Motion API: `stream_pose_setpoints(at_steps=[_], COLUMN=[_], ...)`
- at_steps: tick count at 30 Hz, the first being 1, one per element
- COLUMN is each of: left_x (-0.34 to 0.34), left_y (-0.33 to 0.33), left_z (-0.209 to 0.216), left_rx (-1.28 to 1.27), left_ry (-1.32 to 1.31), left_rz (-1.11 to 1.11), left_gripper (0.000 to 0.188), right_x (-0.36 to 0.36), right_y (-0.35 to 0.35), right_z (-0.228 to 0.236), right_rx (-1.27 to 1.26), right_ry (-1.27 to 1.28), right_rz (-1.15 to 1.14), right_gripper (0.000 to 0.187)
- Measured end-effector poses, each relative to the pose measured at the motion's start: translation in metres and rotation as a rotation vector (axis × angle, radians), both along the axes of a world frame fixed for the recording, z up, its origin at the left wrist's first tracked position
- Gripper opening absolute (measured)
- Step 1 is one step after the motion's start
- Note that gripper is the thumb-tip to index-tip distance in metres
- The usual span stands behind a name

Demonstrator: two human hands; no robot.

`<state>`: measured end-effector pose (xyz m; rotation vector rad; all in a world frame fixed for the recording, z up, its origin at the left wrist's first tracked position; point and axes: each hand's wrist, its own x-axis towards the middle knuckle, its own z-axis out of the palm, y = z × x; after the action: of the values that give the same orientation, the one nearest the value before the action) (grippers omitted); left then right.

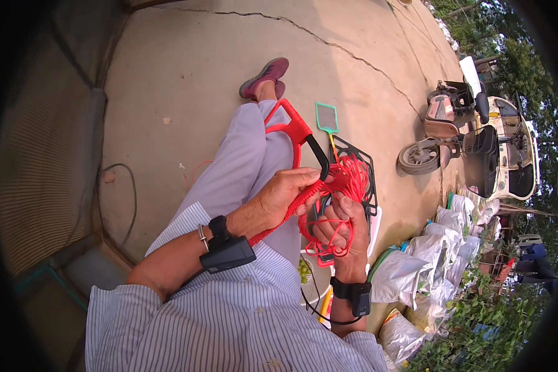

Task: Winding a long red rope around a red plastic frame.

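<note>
My left hand (284,195) is closed on a frame tightly wrapped in red cord (298,128), thumb and fingers pinching it near a bare black section. The frame rises from my lap past the hand and bends near my shins. Close beside it, my right hand (340,224) is closed round a loose bundle of red cord (349,178). Loops spill above its fist and hang below the fingers. The two hands nearly touch, and the bundle partly covers where the cord meets the frame.
Beyond the bundle are a black metal frame (371,180) and a green-rimmed fly swatter (327,115). White sacks (403,273) are piled on the right, with a scooter (437,149) farther off. At left, a dark cable (134,198) lies on the cracked concrete floor (186,68).
</note>
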<state>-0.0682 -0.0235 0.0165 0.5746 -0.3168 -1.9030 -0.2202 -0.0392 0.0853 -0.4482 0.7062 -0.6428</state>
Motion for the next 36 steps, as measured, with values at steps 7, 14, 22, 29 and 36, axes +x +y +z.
stream_pose_setpoints(at_steps=[7,14,22,29,36], left_x=[0.007,0.007,0.013,0.013,0.015], left_y=[0.001,-0.002,0.0,0.001,0.005], left_z=[0.007,0.004,0.011,0.008,0.004], left_rx=[0.04,-0.013,-0.049,-0.057,-0.011], left_ry=[0.031,0.014,-0.168,-0.083,0.001], left_rz=[-0.023,0.052,0.031,0.073,0.074], left_gripper=[0.025,0.019,0.015,0.015,0.023], right_x=[-0.015,-0.017,-0.008,-0.007,-0.012], right_y=[-0.001,-0.007,-0.001,-0.007,-0.009], right_z=[-0.021,-0.019,-0.009,-0.015,-0.022], right_rx=[-0.069,-0.103,-0.146,-0.125,-0.164], right_ry=[0.098,0.139,0.138,0.048,0.128], right_rz=[-0.063,-0.082,-0.017,-0.021,0.012], right_gripper=[0.033,0.033,0.028,0.025,0.028])
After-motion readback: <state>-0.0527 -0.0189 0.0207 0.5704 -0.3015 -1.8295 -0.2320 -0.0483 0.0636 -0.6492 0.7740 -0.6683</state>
